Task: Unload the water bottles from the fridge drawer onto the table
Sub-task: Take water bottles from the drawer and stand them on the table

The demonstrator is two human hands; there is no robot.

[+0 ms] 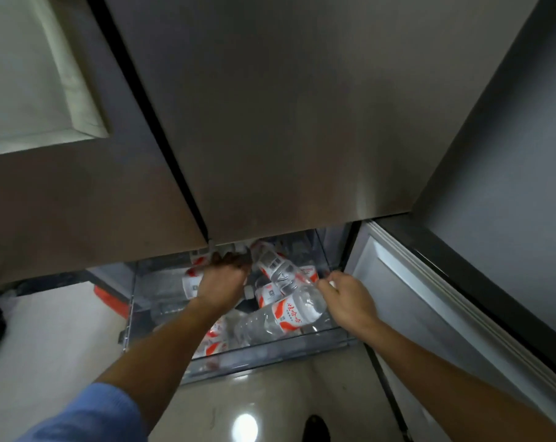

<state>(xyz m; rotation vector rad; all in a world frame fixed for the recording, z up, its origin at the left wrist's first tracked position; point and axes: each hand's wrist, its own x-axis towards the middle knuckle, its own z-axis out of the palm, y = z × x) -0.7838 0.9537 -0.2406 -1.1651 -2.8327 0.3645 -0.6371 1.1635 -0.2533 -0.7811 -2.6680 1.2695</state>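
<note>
A clear fridge drawer (270, 355) is pulled out below the steel fridge doors and holds several water bottles with red and white labels. My left hand (220, 283) reaches palm-down into the back of the drawer. Its fingers curl over bottles under the door edge, and what they grip is hidden. One bottle (192, 282) lies just left of that hand. My right hand (348, 299) is at the drawer's right side, fingers pinched on the white-capped end of a tilted water bottle (275, 264). A large bottle (286, 314) lies across the pile between my hands.
The closed upper fridge doors (270, 122) overhang the drawer's back. An open lower fridge door (413, 307) stands close on the right. Glossy floor (270, 409) lies below with a dark shoe (315, 425). A red object (110, 298) sits on the floor left of the drawer.
</note>
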